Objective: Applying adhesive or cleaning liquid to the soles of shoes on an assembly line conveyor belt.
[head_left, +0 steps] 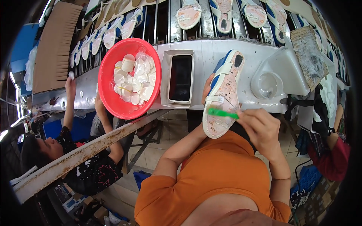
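My left hand (207, 89) is wrapped round the edge of a white and blue sandal (227, 83), held tilted with its bare sole face up. Most of that hand is hidden behind the sandal. The sole is pinkish and blotchy, with a dark patch at its far end and white straps across it. Between the fingers of my right hand (262, 126) is a small green brush (222, 113). Its head lies over the near part of the sole, just below a strap; whether the bristles touch cannot be seen.
A red basin (103, 81) of white discs and a white box (166, 75) holding a phone (181, 77) stand to the left. A cloudy plastic container (283, 71) is at right. Sandals (189, 16) line the roller conveyor beyond. A co-worker (94, 165) sits left; another's gloved hand (321, 116) shows right.
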The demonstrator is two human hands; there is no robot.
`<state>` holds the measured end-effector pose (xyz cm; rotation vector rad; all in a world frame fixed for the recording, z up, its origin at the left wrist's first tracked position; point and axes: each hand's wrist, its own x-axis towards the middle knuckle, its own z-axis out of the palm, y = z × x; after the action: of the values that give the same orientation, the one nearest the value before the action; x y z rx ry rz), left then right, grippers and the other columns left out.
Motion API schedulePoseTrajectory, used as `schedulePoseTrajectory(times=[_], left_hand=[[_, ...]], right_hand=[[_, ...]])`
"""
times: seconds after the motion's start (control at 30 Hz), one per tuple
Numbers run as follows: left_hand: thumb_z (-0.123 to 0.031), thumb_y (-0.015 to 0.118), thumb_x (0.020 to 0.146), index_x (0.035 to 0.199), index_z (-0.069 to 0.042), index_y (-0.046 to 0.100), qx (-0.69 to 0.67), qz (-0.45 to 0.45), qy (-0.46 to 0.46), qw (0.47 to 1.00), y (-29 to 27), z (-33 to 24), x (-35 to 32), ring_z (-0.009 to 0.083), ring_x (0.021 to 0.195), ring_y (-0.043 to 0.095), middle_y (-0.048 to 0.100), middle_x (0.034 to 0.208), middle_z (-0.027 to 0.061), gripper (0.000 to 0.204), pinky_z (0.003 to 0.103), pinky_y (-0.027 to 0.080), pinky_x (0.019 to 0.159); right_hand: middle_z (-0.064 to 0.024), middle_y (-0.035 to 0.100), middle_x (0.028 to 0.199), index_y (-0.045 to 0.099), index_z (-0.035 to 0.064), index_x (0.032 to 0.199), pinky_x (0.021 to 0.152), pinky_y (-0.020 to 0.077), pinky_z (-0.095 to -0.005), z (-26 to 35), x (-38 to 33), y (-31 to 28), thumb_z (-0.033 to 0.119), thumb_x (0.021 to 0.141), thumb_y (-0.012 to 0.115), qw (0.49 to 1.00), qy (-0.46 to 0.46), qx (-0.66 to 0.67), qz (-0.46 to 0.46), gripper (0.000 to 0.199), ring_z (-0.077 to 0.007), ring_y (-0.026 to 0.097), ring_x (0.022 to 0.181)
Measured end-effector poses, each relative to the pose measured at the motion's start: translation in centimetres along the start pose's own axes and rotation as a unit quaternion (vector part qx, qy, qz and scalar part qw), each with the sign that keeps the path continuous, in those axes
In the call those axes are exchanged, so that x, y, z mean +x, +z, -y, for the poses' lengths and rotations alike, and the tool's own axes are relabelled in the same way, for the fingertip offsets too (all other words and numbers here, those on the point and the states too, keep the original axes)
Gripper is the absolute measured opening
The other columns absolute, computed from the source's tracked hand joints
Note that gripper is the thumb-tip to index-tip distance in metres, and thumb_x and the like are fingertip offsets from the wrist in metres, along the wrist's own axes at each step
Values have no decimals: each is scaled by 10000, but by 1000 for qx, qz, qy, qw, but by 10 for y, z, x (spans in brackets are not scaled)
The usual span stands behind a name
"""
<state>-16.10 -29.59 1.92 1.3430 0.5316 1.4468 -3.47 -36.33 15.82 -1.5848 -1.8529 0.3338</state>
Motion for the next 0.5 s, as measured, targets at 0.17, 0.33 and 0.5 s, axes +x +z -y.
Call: schedulePoseTrajectory(times=[0.17, 0.33, 0.5], left_hand=[[-15, 841, 642, 1478, -114, 179, 60, -51, -180, 981, -2, 4, -4, 269, 1303, 405, 332, 1414, 127, 1071, 402, 431, 1056], [0, 849, 617, 1475, -97, 189, 63, 14, -62, 996, 0, -2, 12, 265, 1277, 435, 346, 1401, 144, 1087, 410, 443, 1046], [-18, 879, 579, 1445, -40, 260, 44, -4, -131, 990, 9, -15, 27, 262, 1261, 449, 409, 1357, 148, 1065, 400, 425, 1062]], right_hand=[[-60, 643, 835, 704, 55, 941, 551, 485, -320, -14, 14, -6, 54, 768, 742, 990, 122, 64, -28, 177, -211, 615, 661], [-64, 645, 838, 705, 59, 932, 578, 504, -321, 3, 5, -8, 35, 768, 727, 1000, -2, 12, -12, 168, -227, 631, 689], [-79, 647, 847, 691, 46, 955, 568, 499, -323, -10, 19, -15, 15, 758, 706, 998, 38, 26, -36, 200, -233, 624, 697]])
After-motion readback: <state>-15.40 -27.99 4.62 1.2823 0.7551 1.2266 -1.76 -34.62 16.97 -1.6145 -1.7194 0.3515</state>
